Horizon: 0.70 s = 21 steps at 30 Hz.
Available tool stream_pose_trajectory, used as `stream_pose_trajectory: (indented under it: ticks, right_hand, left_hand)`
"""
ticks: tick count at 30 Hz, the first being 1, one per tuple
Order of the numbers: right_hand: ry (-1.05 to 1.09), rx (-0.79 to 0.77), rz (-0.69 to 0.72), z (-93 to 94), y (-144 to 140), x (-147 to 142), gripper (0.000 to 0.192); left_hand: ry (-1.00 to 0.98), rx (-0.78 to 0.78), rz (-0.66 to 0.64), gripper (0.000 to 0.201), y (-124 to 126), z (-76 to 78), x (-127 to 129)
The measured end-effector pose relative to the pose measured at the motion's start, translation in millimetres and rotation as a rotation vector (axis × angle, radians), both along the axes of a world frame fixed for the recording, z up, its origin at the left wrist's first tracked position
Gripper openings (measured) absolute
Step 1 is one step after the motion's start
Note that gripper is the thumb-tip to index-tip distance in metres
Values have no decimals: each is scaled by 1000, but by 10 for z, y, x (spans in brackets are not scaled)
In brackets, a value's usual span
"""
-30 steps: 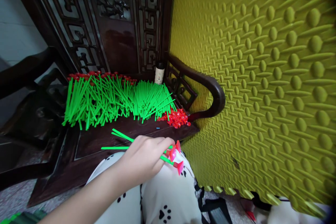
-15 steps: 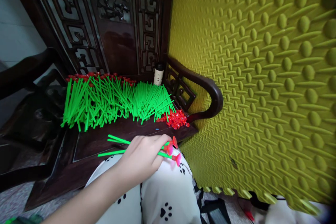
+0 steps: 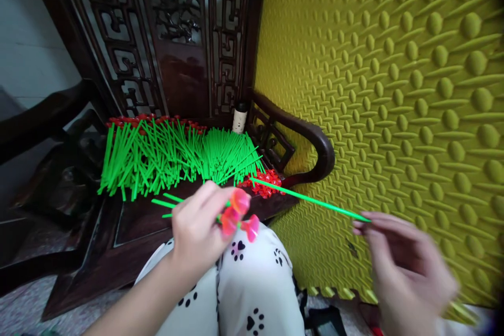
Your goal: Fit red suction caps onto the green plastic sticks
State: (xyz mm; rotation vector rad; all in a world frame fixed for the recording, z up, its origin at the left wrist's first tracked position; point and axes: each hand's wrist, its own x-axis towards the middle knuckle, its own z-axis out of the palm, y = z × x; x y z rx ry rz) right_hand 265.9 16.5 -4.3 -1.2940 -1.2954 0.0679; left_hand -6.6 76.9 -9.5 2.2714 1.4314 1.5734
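My left hand (image 3: 197,231) is closed around a small bunch of green sticks with red suction-cup tips (image 3: 235,215), held above my lap. At the lower right my right hand (image 3: 405,268), blurred, pinches one end of a single bare green stick (image 3: 311,200) that slants up-left toward a pile of loose red cups (image 3: 264,181). Behind them a big heap of green sticks (image 3: 173,155) lies across the dark wooden chair seat (image 3: 134,215), some with red tips along the back.
A small white bottle with a dark cap (image 3: 239,118) stands in the seat's back corner. The carved chair back (image 3: 177,37) and curved armrest (image 3: 307,139) border the seat. A yellow-green bumpy foam mat (image 3: 394,89) leans at the right. My knees in white paw-print trousers (image 3: 240,289) fill the foreground.
My right hand has come into view at the lower right, holding a single green stick. My left hand has lifted and turned its tipped bunch upward.
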Motion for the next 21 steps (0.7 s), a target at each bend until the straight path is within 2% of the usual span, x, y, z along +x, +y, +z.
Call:
stream_pose_trajectory:
  ticks: [3,5,7,11,14,16,18,21]
  right_hand:
    - [119,-116,241,-192,173,-500,11]
    - [261,-216,362,-300,279,-730,12]
    - [428,-313,461,-388,379,-861,14]
    - [677,-427,637,-501,524,-919,19]
    - [722,-457,721,-547,570,-849,20]
    - [660,-489,797,-602,613,-745,23]
    - [493,-505,735,-714,701,-601,24]
    - [227,-491,400,-980,901,-370,23]
  left_hand:
    - [309,-33,-293,37,-41,15,61]
    - [501,-83,-381,44,-42,18,103]
    - [587,-158,-376,47,-16,20,123]
    - [559,-322,-319,52,64,33,102]
    - [559,-381,-324,54,98,35,84]
    - [571,-394,-304,54,113,20,73]
    - [577,-408,-255,55,136,-8,54]
    - [549,-440,-126,54,192,-62,7]
